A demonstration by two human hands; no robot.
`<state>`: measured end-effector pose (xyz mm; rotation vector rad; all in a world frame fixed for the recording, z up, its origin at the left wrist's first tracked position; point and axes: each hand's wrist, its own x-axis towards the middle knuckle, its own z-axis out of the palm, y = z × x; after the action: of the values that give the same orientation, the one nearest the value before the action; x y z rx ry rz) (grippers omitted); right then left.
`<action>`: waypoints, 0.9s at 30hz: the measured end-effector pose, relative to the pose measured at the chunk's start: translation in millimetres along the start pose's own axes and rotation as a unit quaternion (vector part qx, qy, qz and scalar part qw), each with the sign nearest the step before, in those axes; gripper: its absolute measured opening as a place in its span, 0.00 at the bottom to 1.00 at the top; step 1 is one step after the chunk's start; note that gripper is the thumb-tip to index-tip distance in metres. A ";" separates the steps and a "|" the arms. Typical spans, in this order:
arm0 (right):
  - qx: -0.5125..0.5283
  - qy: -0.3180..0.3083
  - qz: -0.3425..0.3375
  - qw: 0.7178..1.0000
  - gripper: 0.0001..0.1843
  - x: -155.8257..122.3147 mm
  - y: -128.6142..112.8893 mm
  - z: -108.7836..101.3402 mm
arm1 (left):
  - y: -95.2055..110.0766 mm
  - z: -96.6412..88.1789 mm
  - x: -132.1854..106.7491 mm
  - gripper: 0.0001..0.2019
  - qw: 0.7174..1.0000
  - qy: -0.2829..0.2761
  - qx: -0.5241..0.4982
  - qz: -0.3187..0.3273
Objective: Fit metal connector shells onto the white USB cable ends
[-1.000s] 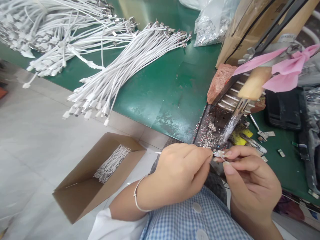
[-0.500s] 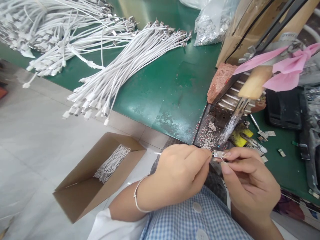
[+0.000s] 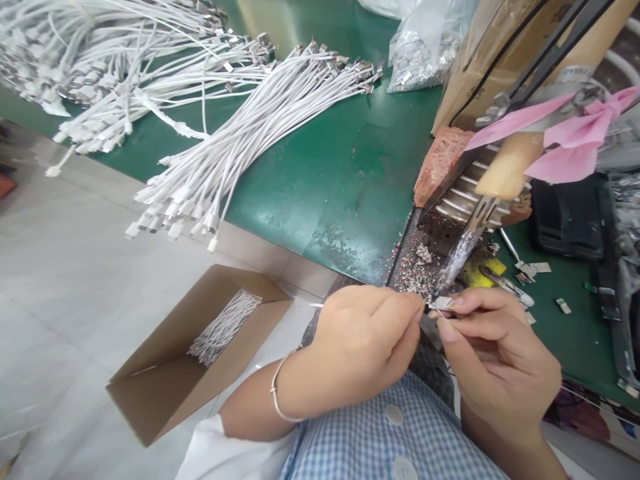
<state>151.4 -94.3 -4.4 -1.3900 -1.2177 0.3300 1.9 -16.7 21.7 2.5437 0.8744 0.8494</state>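
My left hand (image 3: 363, 337) is closed in a pinch on a thin white cable whose end pokes out at its left side. My right hand (image 3: 493, 360) is closed on a small metal connector shell (image 3: 443, 303) held between thumb and forefinger. The two hands meet at that shell, just below the tip of a soldering iron (image 3: 463, 250) with a wooden handle (image 3: 507, 170) that rests on a metal stand (image 3: 450, 200). Solder scraps (image 3: 415, 267) lie under the tip.
Bundles of white cables (image 3: 250, 127) lie on the green table (image 3: 325, 167). A cardboard box (image 3: 190, 353) with cables inside stands on the floor at the left. A bag of metal parts (image 3: 425, 47), a brick (image 3: 437, 163) and a pink ribbon (image 3: 575, 133) are behind the iron.
Both hands have moved up slightly, bringing the metal shell closer to the soldering iron's tip. Nothing else has moved.
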 end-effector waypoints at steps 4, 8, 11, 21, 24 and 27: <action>-0.007 -0.007 -0.007 1.000 0.08 1.0 0.3 0.0 | 0.0 0.4 -1.0 0.07 1.000 -0.008 0.010 -0.001; -0.017 0.004 0.001 1.000 0.08 2.1 -0.9 1.5 | 1.7 1.1 -0.9 0.08 1.000 0.005 0.005 -0.003; -0.014 0.007 -0.009 1.000 0.08 2.2 -0.3 1.6 | 1.9 2.0 -0.8 0.07 1.000 0.020 -0.008 0.001; -0.001 -0.012 -0.021 1.000 0.09 3.9 1.0 -1.4 | 2.5 -0.5 0.7 0.08 1.000 0.004 0.001 0.007; 0.005 -0.016 -0.016 1.000 0.10 4.5 -0.5 -1.2 | 3.0 -0.4 0.5 0.06 1.000 0.009 -0.006 0.005; 0.009 -0.021 -0.014 1.000 0.10 4.7 -1.3 -1.7 | 3.1 -0.5 0.5 0.07 1.000 0.007 0.001 0.004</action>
<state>154.1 -91.8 -0.7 -1.3552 -1.2647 0.3510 3.3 -18.7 23.8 2.5478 0.8704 0.8712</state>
